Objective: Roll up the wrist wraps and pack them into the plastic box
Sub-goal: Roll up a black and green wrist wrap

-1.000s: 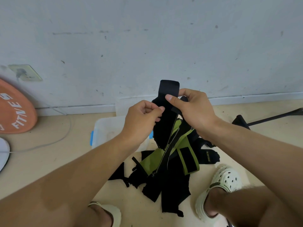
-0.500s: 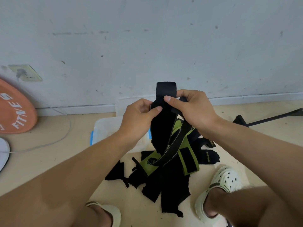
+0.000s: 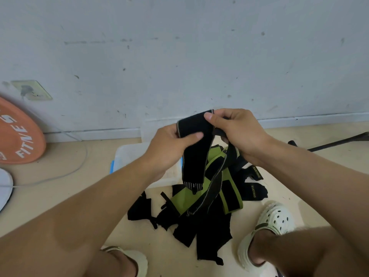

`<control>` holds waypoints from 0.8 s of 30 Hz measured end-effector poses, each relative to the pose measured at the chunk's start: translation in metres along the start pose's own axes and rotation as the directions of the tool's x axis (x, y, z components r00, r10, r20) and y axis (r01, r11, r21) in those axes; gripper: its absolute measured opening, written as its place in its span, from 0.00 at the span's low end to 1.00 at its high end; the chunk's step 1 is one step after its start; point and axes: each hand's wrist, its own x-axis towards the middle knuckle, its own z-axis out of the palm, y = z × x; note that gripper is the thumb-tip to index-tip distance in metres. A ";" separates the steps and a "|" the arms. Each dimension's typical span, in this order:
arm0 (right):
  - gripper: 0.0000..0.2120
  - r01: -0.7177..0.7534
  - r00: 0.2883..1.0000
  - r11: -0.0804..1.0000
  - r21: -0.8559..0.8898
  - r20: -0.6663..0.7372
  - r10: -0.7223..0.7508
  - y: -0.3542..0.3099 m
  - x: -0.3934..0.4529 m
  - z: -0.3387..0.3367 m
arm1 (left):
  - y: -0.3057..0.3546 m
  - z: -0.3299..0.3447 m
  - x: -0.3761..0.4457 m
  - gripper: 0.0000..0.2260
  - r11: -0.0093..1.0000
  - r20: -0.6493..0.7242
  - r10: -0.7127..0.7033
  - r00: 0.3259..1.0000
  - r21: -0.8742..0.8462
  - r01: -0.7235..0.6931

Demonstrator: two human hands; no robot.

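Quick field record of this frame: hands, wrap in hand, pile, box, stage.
left hand: grips the black wrist wrap at its upper end, thumb across the front
right hand: pinches the wrap's top edge, folding it over
wrap: loose end hangs down, not yet rolled
pile: black and green wraps on the floor between the feet
plastic box: clear, behind the pile, partly hidden by the left hand; contents not visible
stage: roll just starting

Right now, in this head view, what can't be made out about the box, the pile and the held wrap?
- Plastic box: its inside and near side are hidden by the left hand and forearm.
- Pile of wraps: the count is unclear; black pieces overlap.
- Held wrist wrap: its end under the right hand is covered by fingers.
- Orange disc: cut off by the left edge.
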 end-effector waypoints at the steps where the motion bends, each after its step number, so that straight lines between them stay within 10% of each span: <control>1: 0.10 -0.015 1.000 1.000 0.020 -0.001 0.015 -0.003 0.000 -0.001 | -0.002 0.002 -0.001 0.10 1.000 -0.008 0.009 1.000 0.011 -0.009; 9: 0.12 -0.093 0.933 0.863 -0.497 0.258 0.249 -0.004 -0.012 -0.012 | 0.008 -0.011 0.008 0.09 0.980 -0.241 -0.043 0.970 -0.201 -0.007; 15: 0.12 -0.093 0.994 0.984 -0.152 0.038 0.100 -0.005 0.000 -0.009 | 0.005 0.001 -0.003 0.17 0.991 0.042 -0.100 0.994 -0.089 0.103; 24: 0.13 -0.104 0.959 0.885 -0.454 0.191 0.211 0.000 -0.006 -0.011 | 0.003 0.003 -0.004 0.17 0.995 -0.274 0.077 0.959 -0.044 -0.092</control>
